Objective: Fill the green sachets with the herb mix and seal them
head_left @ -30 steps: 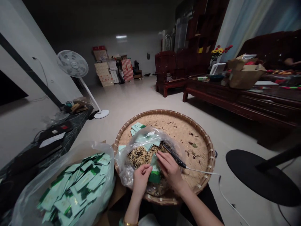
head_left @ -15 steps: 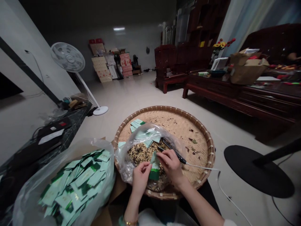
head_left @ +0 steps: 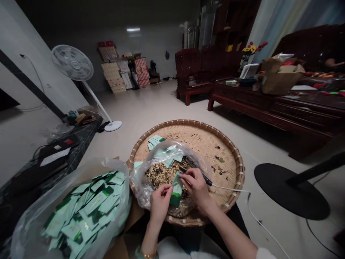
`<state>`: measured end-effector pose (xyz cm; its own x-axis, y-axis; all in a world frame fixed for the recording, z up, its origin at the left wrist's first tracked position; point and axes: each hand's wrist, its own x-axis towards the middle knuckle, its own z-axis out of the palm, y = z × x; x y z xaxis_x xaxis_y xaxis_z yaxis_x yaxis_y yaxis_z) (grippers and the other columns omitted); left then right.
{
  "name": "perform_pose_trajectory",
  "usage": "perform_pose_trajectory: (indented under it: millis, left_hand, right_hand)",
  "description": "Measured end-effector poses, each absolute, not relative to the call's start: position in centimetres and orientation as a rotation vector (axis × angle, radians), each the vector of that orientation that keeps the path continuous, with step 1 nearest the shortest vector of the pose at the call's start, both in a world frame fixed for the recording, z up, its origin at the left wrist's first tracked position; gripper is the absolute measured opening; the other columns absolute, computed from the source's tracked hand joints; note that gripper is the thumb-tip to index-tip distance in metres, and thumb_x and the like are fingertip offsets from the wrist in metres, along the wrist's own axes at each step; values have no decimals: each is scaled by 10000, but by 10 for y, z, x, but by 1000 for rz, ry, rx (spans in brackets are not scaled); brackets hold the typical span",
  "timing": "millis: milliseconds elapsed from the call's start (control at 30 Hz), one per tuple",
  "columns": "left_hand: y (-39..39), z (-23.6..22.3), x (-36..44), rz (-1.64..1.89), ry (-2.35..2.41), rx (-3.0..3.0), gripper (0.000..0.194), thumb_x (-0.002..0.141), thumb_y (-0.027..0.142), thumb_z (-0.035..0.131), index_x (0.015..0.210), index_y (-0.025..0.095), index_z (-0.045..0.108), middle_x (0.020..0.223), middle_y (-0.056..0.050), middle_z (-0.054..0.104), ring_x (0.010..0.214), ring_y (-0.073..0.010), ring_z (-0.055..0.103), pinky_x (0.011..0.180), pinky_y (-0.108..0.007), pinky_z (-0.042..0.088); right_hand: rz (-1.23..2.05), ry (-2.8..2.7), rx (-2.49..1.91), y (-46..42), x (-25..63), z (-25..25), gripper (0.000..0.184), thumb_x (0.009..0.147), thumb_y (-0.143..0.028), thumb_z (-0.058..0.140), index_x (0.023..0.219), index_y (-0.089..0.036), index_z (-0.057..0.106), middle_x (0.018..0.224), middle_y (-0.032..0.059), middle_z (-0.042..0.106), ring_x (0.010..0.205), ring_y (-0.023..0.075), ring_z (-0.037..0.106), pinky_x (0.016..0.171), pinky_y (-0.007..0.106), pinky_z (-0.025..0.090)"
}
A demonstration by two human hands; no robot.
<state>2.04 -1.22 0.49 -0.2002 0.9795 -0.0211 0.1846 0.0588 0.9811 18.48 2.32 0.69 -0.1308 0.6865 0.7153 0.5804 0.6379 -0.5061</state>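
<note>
1. I have the left hand (head_left: 161, 205) and right hand (head_left: 196, 189) low in the centre of my feed, their fingers closed from either side on a pale green packet (head_left: 176, 190), which tilts just above the leaves.
2. A black corded tool (head_left: 198, 173) lies along the right hand, and I can't tell how firmly it is gripped. Its white cable (head_left: 229, 189) trails off to the right.
3. Below the hands, a round bamboo tray (head_left: 212, 144) sits on the tile floor (head_left: 151, 104), scattered with dried leaf bits (head_left: 221, 159).
4. On the tray, a clear plastic bag (head_left: 141, 190) holds a heap of dried leaves (head_left: 159, 176) and loose packets (head_left: 155, 141).
5. At lower left, a large plastic bag (head_left: 81, 216) full of green packets rests on a cardboard box (head_left: 118, 248).
6. At upper left stands a white fan (head_left: 72, 63), with stacked cartons (head_left: 121, 68) against the far wall. At upper right is dark wooden furniture (head_left: 194, 72).
</note>
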Motion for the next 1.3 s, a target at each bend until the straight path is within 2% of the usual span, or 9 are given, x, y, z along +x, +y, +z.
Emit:
perform_pose_trajectory:
  millis: [367,467,733,867,967,1033,1133,1200,1300]
  left_hand:
    - [-4,-1,16,1305,1463,886,337,581,398,753,755,111,725,638,-59,732,599,-203,682,604,-288,540]
    - [-5,-1,15,1244,1431,908,344,593,412,749,753,110,721,592,-52,718,571,-201,684,591,-280,540]
    - [-6,-2,12,1175,1354,977,358,606,438,741,763,118,720,661,-62,738,651,-230,703,685,-341,565]
    - [-5,-2,7,1126,1329,979,402,611,463,733,806,113,706,659,-57,730,623,-231,697,675,-370,571]
    - [-5,-1,4,1117,1344,1108,412,703,468,652,919,118,681,807,-89,740,720,-241,704,693,-377,571]
    - [-7,1,5,1203,1471,1331,434,793,406,569,1131,135,606,1041,-133,702,909,-256,679,774,-396,552]
    - [-12,6,11,1315,1714,1890,586,818,291,563,1362,148,399,1367,-180,488,1240,-304,469,971,-484,424]
    - [-16,7,16,1182,1737,2285,605,799,249,596,1367,169,402,1426,-158,427,1290,-336,376,1002,-529,361]
    - [-17,6,18,869,1718,2547,561,799,159,560,1346,214,447,1348,-120,532,1182,-338,450,928,-519,391]
  right_hand:
    - [400,-1874,-1028,19,189,22,181,866,-194,542,694,-189,600,671,46,583,774,208,518,683,322,463]
    - [478,-1763,-1046,18,188,20,185,870,-220,535,704,-179,606,707,48,584,739,185,526,659,294,454]
    - [1442,-1500,-1022,23,183,15,257,798,-396,584,857,-157,659,733,21,638,625,142,556,549,245,465]
    - [1588,-1359,-985,27,186,13,385,789,-521,563,768,-148,656,678,8,599,606,135,549,557,262,493]
    - [1632,-1309,-951,27,187,11,420,767,-565,572,828,-159,655,728,12,599,658,147,562,550,260,517]
    - [1638,-1315,-954,27,186,9,435,769,-585,557,858,-170,651,756,17,593,665,152,560,512,252,520]
    - [1592,-1385,-975,26,183,4,411,797,-574,527,847,-183,643,766,18,577,663,149,545,500,243,509]
    - [1500,-1461,-984,26,182,2,391,820,-550,510,797,-178,630,746,13,571,678,147,529,560,251,498]
    - [1405,-1552,-970,25,184,2,420,839,-554,480,729,-165,593,699,-1,555,670,137,494,646,267,452]
